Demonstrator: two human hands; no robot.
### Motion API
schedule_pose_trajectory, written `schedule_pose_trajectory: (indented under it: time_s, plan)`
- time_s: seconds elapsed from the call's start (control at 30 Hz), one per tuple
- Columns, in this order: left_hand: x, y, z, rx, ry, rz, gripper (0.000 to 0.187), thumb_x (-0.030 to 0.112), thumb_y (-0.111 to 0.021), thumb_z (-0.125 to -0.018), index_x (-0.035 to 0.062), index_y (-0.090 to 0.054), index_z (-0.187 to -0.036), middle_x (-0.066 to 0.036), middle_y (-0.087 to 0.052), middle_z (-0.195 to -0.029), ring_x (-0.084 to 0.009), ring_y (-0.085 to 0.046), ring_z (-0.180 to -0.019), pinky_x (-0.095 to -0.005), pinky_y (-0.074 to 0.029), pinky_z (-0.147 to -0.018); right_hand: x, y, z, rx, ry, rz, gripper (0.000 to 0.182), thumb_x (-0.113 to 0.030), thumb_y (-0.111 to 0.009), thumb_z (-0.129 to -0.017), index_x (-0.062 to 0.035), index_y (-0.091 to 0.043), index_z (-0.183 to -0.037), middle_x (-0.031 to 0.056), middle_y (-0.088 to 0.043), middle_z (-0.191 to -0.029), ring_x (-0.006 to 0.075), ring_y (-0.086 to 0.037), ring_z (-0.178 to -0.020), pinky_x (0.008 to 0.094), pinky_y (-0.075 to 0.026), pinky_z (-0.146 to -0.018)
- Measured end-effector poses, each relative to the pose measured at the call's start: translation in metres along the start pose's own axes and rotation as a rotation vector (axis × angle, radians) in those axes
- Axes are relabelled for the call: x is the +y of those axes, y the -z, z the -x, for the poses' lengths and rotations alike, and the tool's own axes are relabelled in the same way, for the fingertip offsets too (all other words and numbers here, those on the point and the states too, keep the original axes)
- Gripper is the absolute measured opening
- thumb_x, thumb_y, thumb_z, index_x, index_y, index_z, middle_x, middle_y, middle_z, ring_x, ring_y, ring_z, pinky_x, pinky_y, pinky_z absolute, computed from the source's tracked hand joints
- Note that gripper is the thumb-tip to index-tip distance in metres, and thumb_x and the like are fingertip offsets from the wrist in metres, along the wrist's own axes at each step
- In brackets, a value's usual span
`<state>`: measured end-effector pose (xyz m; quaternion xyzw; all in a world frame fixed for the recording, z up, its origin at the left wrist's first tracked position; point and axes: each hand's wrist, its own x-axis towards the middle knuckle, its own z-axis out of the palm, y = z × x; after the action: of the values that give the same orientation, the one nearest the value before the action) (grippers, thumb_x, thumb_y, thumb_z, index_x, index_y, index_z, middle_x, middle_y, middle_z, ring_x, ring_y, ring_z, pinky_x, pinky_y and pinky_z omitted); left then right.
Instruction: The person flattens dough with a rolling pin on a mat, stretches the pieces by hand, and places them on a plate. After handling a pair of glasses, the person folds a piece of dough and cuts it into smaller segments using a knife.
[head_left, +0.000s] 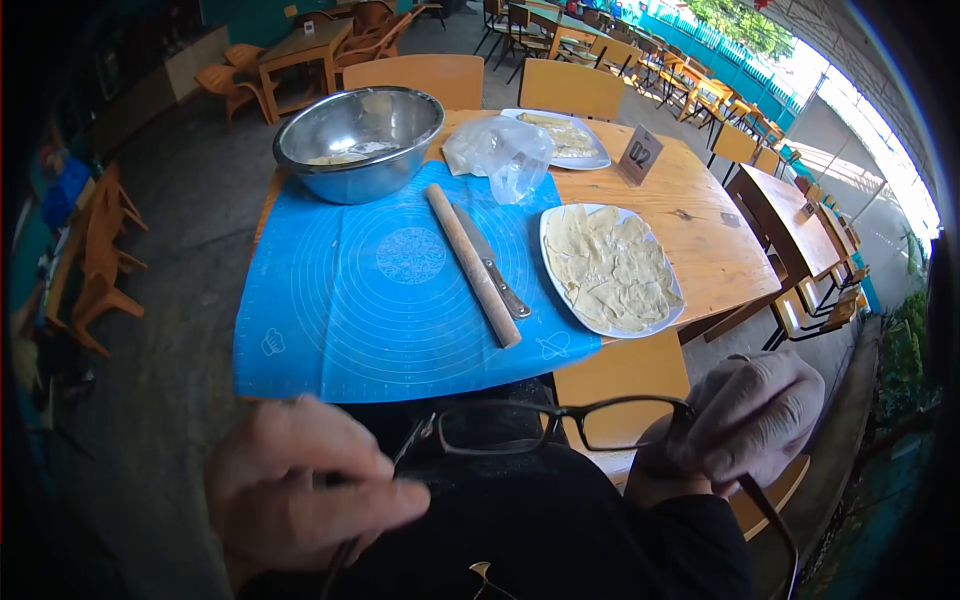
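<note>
A pair of dark-framed eyeglasses [566, 412] is held up in front of my chest, lenses toward the table. My right hand [765, 420], pale as if dusted with flour, is closed around the hinge end of the frame, one temple arm trailing below it. On the other side my left hand [300, 480], slightly blurred, has its fingers curled at the other temple, which is partly hidden behind them. Past the glasses, a wooden rolling pin [470, 262] and a knife [492, 262] lie side by side on a blue baking mat [340, 300].
A metal bowl [350, 190] with pale residue stands at the mat's far left corner. Beside it are a clear plastic bag [500, 150] and a plate [598, 160] of pale strips. Flat dough pieces [610, 265] cover a nearer plate. A number stand [640, 155] and chairs [570, 88] stand beyond.
</note>
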<state>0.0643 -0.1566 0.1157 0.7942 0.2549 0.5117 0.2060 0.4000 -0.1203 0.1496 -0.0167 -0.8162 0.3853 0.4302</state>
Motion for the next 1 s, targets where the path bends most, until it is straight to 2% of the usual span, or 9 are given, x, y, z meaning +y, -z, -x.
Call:
schedule_pose_trajectory:
  time_s: [0.1, 0.2, 0.27, 0.33, 0.47, 0.57, 0.63, 0.87, 1.0]
  plan:
    - [-0.008, 0.026, -0.013, -0.285, -0.275, 0.258, 0.017, -0.001, -0.082, -0.073, 0.0028, -0.069, -0.082, -0.011, -0.054, -0.098, -0.0182, -0.059, -0.078, -0.0283, -0.061, -0.071, 0.0, -0.004, -0.01, -0.006, 0.084, -0.021, 0.013, 0.005, -0.073, -0.083, 0.012, -0.073, -0.094, 0.0243, -0.069, -0.086, 0.0217, -0.068, -0.068, 0.0278, -0.054, -0.058]
    - [-0.002, 0.03, -0.006, -0.256, -0.168, 0.489, 0.017, -0.005, -0.081, -0.074, -0.0016, -0.068, -0.084, -0.013, -0.053, -0.102, -0.0195, -0.059, -0.079, -0.0339, -0.064, -0.081, -0.005, -0.003, -0.017, -0.069, 0.127, -0.05, 0.011, 0.006, -0.064, -0.09, 0.0116, -0.071, -0.096, 0.0247, -0.069, -0.084, 0.0209, -0.067, -0.066, 0.0273, -0.054, -0.058]
    - [0.004, 0.027, -0.003, -0.124, -0.087, 0.55, 0.016, -0.008, -0.079, -0.074, -0.002, -0.069, -0.085, -0.014, -0.055, -0.101, -0.0224, -0.061, -0.083, -0.0353, -0.065, -0.081, -0.018, -0.002, -0.016, -0.06, -0.042, -0.021, 0.017, -0.003, -0.078, -0.081, 0.0004, -0.077, -0.097, 0.0206, -0.069, -0.093, 0.0218, -0.068, -0.068, 0.0318, -0.059, -0.07]
    - [-0.002, 0.037, -0.007, -0.258, -0.093, 0.703, 0.014, -0.007, -0.078, -0.076, -0.0009, -0.07, -0.084, -0.015, -0.056, -0.1, -0.0243, -0.063, -0.087, -0.0368, -0.065, -0.081, -0.015, 0.001, -0.018, -0.105, -0.062, -0.07, 0.014, 0.001, -0.078, -0.079, 0.0013, -0.077, -0.093, 0.0199, -0.067, -0.089, 0.0195, -0.067, -0.061, 0.027, -0.057, -0.056]
    - [-0.004, 0.027, -0.016, -0.212, -0.108, 0.853, 0.013, -0.013, -0.073, -0.076, -0.0027, -0.067, -0.082, -0.015, -0.055, -0.093, -0.0207, -0.062, -0.08, -0.0314, -0.063, -0.069, 0.01, -0.011, -0.021, 0.033, 0.215, -0.233, 0.017, 0.005, -0.075, -0.079, 0.0038, -0.076, -0.096, 0.0194, -0.062, -0.096, 0.017, -0.061, -0.066, 0.023, -0.048, -0.056]
    - [0.001, 0.036, -0.043, -0.393, -0.103, 0.679, 0.018, 0.005, -0.078, -0.082, 0.003, -0.071, -0.099, -0.012, -0.061, -0.097, -0.0215, -0.062, -0.08, -0.0307, -0.06, -0.069, 0.019, -0.003, -0.024, 0.106, 0.358, -0.301, 0.019, 0.008, -0.074, -0.078, 0.0051, -0.076, -0.097, 0.0192, -0.06, -0.1, 0.0157, -0.058, -0.068, 0.0211, -0.044, -0.056]
    - [-0.002, 0.039, -0.049, -0.472, -0.077, 0.724, 0.022, 0.005, -0.078, -0.081, 0.0049, -0.07, -0.101, -0.011, -0.06, -0.103, -0.0228, -0.062, -0.087, -0.0328, -0.06, -0.077, 0.023, 0.015, -0.03, -0.174, 0.449, -0.26, 0.015, 0.003, -0.071, -0.082, 0.0003, -0.078, -0.095, 0.0158, -0.062, -0.095, 0.0122, -0.053, -0.068, 0.0198, -0.039, -0.058]
    - [-0.001, 0.028, -0.057, -0.469, -0.063, 0.89, 0.017, 0.003, -0.076, -0.083, 0.0037, -0.069, -0.099, -0.011, -0.06, -0.105, -0.0227, -0.062, -0.09, -0.0341, -0.06, -0.084, -0.017, 0.0, 0.004, 0.16, 0.027, -0.347, 0.014, 0.005, -0.079, -0.076, 0.0012, -0.077, -0.089, 0.0212, -0.066, -0.089, 0.0164, -0.064, -0.052, 0.0217, -0.049, -0.042]
    - [0.002, 0.032, -0.055, -0.453, -0.132, 0.893, 0.016, 0.0, -0.072, -0.086, 0.0021, -0.067, -0.102, -0.009, -0.06, -0.103, -0.0201, -0.061, -0.088, -0.0308, -0.057, -0.088, -0.025, 0.003, 0.007, 0.166, 0.033, -0.576, 0.018, 0.008, -0.079, -0.075, 0.0138, -0.067, -0.086, 0.0271, -0.066, -0.082, 0.0167, -0.062, -0.047, 0.0216, -0.044, -0.036]
